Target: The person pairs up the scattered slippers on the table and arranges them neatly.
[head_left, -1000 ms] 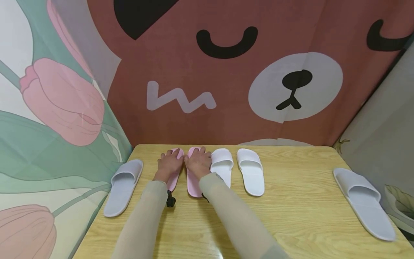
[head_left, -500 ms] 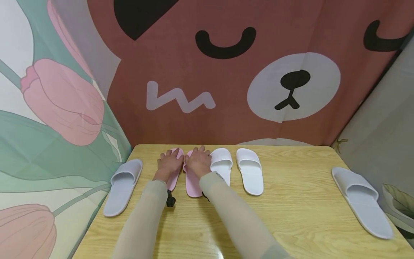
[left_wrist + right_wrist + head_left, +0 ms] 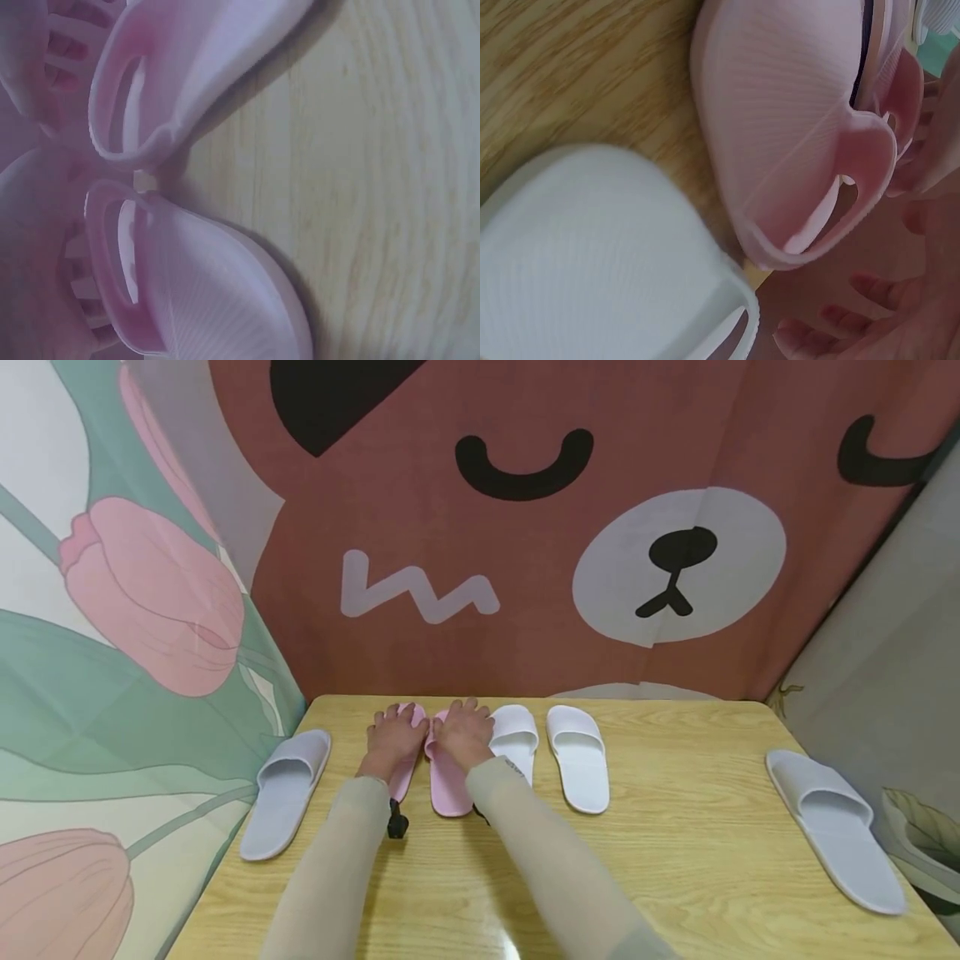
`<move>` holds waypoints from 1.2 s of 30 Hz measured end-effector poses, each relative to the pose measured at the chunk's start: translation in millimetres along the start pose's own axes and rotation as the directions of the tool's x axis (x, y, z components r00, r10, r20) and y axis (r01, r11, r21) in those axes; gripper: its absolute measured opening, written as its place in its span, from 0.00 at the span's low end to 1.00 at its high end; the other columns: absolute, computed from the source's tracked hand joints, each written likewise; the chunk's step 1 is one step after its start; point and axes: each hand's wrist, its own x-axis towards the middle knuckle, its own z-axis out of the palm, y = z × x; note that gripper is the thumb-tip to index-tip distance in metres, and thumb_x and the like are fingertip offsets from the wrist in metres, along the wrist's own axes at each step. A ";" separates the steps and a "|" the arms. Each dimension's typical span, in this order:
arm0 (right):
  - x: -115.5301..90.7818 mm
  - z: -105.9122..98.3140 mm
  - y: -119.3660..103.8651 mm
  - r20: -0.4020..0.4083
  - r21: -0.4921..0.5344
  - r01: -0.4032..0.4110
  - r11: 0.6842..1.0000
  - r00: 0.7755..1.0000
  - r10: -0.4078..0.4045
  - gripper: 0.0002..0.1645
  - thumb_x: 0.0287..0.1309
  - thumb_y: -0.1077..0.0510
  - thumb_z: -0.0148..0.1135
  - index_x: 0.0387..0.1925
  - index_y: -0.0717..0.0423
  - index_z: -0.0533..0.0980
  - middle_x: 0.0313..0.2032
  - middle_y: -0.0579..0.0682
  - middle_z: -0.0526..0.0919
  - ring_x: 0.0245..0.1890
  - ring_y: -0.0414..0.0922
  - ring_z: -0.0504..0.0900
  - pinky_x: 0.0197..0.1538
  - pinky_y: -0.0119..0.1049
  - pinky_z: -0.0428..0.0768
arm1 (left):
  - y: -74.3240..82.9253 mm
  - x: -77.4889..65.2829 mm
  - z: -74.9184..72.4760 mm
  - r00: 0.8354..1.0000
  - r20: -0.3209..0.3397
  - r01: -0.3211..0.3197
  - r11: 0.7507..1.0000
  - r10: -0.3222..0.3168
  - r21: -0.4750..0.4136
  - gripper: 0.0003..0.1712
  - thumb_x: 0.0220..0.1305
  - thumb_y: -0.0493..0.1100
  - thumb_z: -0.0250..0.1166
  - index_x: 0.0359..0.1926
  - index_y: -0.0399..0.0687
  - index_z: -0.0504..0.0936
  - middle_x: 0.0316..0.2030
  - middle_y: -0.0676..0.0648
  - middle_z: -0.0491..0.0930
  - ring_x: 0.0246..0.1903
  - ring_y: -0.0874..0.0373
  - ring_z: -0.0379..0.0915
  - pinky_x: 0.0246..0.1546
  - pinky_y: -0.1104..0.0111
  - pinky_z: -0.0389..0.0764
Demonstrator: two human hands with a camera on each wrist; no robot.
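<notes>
While the left grip (image 3: 395, 739) lies over the toe end of the left pink slipper (image 3: 406, 775) in the head view, fingers spread, the right grip (image 3: 463, 735) lies over the right pink slipper (image 3: 448, 789), its fingers spread too. Just right of the right grip is the inner white slipper (image 3: 514, 747), partly hidden by the right sleeve (image 3: 517, 810); the outer white slipper (image 3: 584, 772) is farther right. A pale slipper (image 3: 279, 810) lies near the left grip, on its left; another pale slipper (image 3: 843, 835) is well right of the right grip. The surface (image 3: 675, 827) carries all six. In the left wrist view, parted fingers of both grips show beyond the pink straps; contact is hard to tell. In the right wrist view, the right grip's fingers stand apart beyond the right pink slipper's strap, near the inner white slipper.
</notes>
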 end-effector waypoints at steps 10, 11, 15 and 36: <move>-0.4 -7.4 7.7 -0.004 0.004 -0.008 1.000 1.000 0.008 0.38 0.67 0.33 0.55 0.63 0.57 0.72 0.56 0.60 0.72 0.56 0.60 0.74 0.58 0.53 0.74 | 5.9 -2.0 -4.5 1.000 -0.017 -0.008 1.000 0.008 -0.003 0.43 0.73 0.66 0.44 0.77 0.44 0.61 0.74 0.33 0.56 0.72 0.31 0.50 0.67 0.35 0.56; -0.4 -8.0 8.4 -0.005 0.005 -0.006 1.000 1.000 0.006 0.38 0.67 0.33 0.55 0.64 0.57 0.72 0.56 0.60 0.72 0.56 0.60 0.74 0.59 0.54 0.74 | 6.6 -2.1 -4.8 1.000 -0.015 -0.010 1.000 0.009 -0.006 0.43 0.73 0.66 0.44 0.77 0.44 0.61 0.74 0.32 0.56 0.72 0.31 0.49 0.67 0.35 0.56; 0.4 -9.8 12.2 -0.011 -0.013 -0.002 1.000 1.000 0.002 0.37 0.68 0.33 0.55 0.63 0.57 0.71 0.57 0.59 0.72 0.57 0.60 0.74 0.59 0.54 0.74 | 7.8 -2.0 -5.4 1.000 -0.009 -0.010 1.000 0.009 -0.016 0.43 0.72 0.66 0.45 0.77 0.43 0.60 0.75 0.32 0.55 0.73 0.31 0.48 0.68 0.35 0.54; 2.4 -21.9 31.7 -0.020 -0.021 -0.019 1.000 1.000 0.018 0.40 0.67 0.31 0.55 0.65 0.57 0.71 0.59 0.60 0.71 0.60 0.61 0.72 0.62 0.55 0.73 | 13.7 -8.1 -11.9 1.000 -0.006 -0.007 1.000 0.007 -0.014 0.43 0.73 0.66 0.46 0.77 0.43 0.59 0.75 0.32 0.53 0.74 0.31 0.46 0.70 0.36 0.51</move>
